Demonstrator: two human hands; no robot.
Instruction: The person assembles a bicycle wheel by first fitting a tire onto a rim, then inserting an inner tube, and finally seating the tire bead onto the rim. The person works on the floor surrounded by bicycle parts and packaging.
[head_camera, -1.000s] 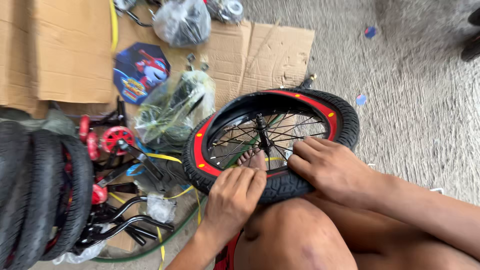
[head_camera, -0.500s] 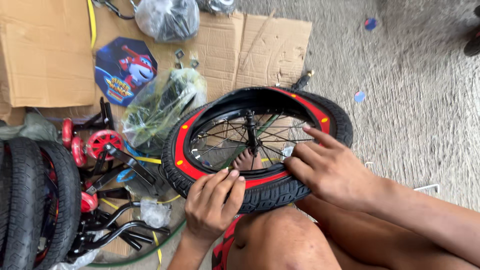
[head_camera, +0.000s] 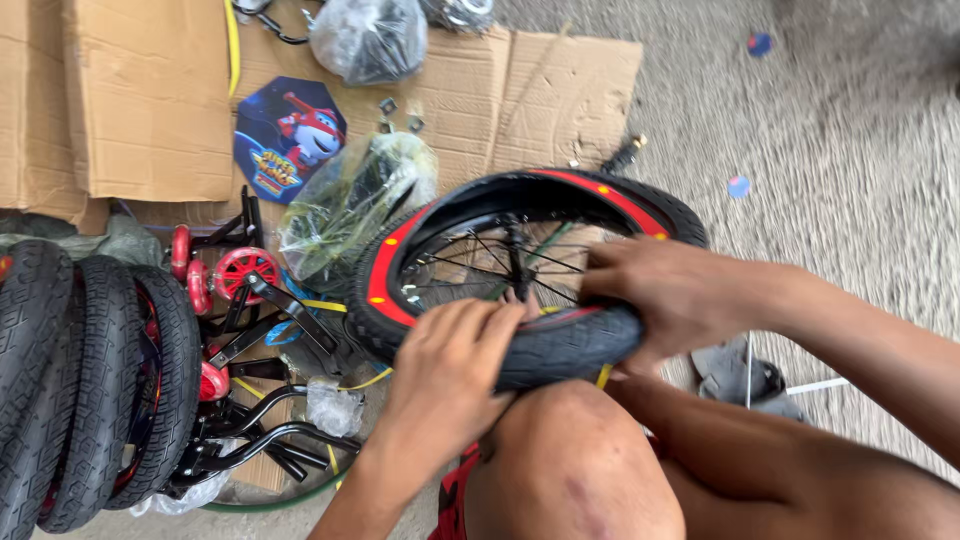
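Black tyre (head_camera: 560, 345) under L hand (head_camera: 450, 365) & R hand (head_camera: 680, 300).

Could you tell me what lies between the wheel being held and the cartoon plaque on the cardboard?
In the head view, a clear plastic bag of parts lies between wheel and plaque.

- L hand (head_camera: 455, 365) & R hand (head_camera: 675, 295): bare, no gloves, rings or watch.
- Forearms: sleeveless.
- Knee (head_camera: 575, 460): bare; red shorts (head_camera: 455, 495) just left of knee.
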